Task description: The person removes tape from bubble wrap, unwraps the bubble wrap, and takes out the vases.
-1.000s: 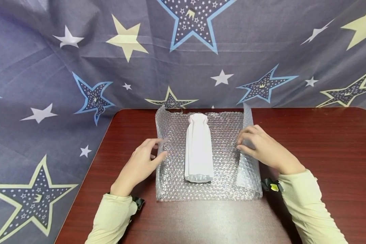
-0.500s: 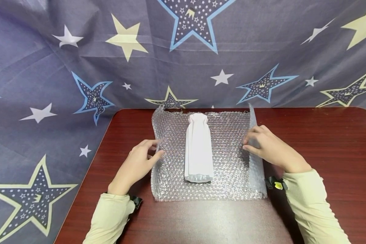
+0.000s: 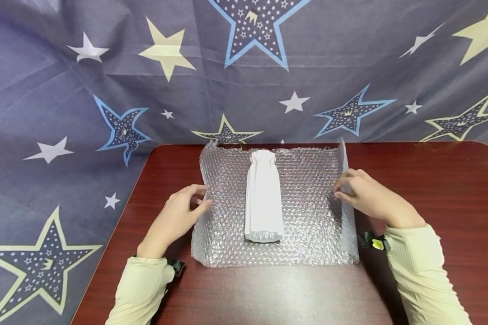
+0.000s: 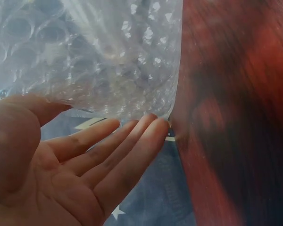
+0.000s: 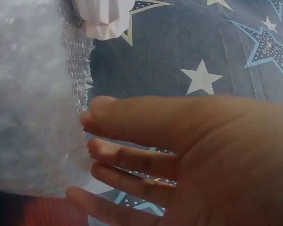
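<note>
A sheet of clear bubble wrap point(image 3: 305, 212) lies spread on the table, both side edges curling upward. On its middle rests a long white pleated object point(image 3: 264, 198), narrowed at the far end and silvery at the near end; I cannot tell what it is. At the raised left edge is my left hand point(image 3: 179, 214), thumb on the inner side, fingers extended and apart in the left wrist view, fingertips right at the wrap's edge point(image 4: 108, 89). Opposite, my right hand point(image 3: 370, 198) touches the upright right edge, its thumb and spread fingers at the wrap's border point(image 5: 37, 103) in the right wrist view.
The dark red wooden table point(image 3: 431, 180) extends on both sides of the wrap. Behind and left of it hangs a grey-blue cloth point(image 3: 244, 81) printed with stars, close to the table's back edge. A black wrist strap point(image 3: 374, 241) shows by the right sleeve.
Both hands have moved outward, the left one leftward and the right one rightward. The bubble wrap's side edges have spread apart with them, and the white object has stayed in place.
</note>
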A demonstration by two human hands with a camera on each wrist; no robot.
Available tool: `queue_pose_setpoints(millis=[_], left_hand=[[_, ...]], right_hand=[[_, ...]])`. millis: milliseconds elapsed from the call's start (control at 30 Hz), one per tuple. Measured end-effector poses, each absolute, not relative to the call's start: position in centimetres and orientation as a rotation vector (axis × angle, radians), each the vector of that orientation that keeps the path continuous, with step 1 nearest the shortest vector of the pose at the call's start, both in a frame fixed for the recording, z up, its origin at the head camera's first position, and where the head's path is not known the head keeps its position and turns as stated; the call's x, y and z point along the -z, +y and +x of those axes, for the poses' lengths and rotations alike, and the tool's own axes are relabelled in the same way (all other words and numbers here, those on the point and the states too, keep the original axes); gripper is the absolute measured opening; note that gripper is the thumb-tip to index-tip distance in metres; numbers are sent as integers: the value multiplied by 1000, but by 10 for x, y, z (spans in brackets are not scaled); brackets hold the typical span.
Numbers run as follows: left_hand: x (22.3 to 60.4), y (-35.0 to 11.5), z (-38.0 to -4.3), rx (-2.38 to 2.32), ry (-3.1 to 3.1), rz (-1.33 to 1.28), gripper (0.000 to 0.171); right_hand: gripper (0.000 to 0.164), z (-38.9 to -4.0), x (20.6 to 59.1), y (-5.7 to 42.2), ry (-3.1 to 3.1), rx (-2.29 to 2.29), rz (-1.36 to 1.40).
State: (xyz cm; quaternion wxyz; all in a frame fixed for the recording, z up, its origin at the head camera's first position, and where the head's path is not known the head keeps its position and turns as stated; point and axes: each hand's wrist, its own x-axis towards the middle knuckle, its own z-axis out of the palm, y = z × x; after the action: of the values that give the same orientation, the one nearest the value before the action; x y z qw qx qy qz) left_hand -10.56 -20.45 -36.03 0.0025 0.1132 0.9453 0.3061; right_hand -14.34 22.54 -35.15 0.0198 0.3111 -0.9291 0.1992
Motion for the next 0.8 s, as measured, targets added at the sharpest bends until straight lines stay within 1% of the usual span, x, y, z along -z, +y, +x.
queue_pose_setpoints(millis=[333,567,800], left_hand=[[363,-209,-110,-958,3000,408,39],[365,-214,-111,-926,3000,399,39],[363,-219,-111,-922,2958,339,41]], right_hand=[[4,-147,354,233,-2975,-557,972],[14,-146,355,238,-2984,-528,1003],[18,-146,353,244,-3029,-484,979]])
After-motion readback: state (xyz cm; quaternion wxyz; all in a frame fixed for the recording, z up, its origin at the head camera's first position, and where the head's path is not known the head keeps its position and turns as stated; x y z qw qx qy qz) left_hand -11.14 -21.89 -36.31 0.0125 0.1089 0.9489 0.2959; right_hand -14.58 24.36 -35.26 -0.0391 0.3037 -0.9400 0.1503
